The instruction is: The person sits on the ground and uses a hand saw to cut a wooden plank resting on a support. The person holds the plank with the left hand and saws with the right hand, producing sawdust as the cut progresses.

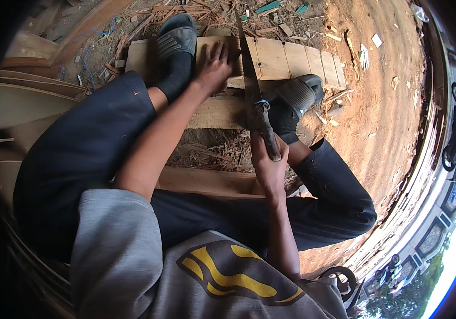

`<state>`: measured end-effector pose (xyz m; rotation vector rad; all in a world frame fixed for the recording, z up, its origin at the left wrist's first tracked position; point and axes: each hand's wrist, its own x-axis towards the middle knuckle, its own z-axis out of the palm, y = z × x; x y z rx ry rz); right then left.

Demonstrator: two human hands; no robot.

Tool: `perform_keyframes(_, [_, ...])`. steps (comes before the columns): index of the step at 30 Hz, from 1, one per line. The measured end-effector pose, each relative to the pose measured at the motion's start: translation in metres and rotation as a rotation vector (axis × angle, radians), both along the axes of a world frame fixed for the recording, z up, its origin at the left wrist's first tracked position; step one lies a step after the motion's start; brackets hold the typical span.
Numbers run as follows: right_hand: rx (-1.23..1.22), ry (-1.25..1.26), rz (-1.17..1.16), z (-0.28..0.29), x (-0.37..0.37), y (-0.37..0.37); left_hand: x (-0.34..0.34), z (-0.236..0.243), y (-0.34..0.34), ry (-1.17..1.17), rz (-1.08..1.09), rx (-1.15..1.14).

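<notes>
My right hand (268, 162) is wrapped round the worn handle of a handsaw (248, 66), whose long, dark blade points away from me across a pale wooden board (273, 56). Several dark lines run across the board to the right of the blade. To the left of the saw, my left hand (217, 70) lies on the board with its fingers stretched out. My left foot, in a black sock and dark slide sandal (177, 42), rests on the board. The other sandal (298, 97) is at its near edge, right of the saw.
Under the board lies a thicker wooden beam (214, 113). A wooden frame piece (206, 179) is nearer my legs. Curved boards (31, 101) stand at the left. Wood scraps (201, 149) litter the ground, with bare brown earth (379, 101) to the right and motorcycles (453, 127) farther off.
</notes>
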<state>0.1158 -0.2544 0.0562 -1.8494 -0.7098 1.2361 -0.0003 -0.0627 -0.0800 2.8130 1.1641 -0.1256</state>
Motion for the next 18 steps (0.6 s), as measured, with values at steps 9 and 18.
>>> perform_keyframes(9, [0.013, 0.054, 0.041, 0.006, -0.003, -0.008, -0.016, -0.017, 0.005, 0.016, 0.007, 0.135])
perform_keyframes(18, [0.031, 0.001, 0.029, 0.011, -0.011, -0.005, -0.013, -0.005, 0.001, 0.062, 0.017, 0.134])
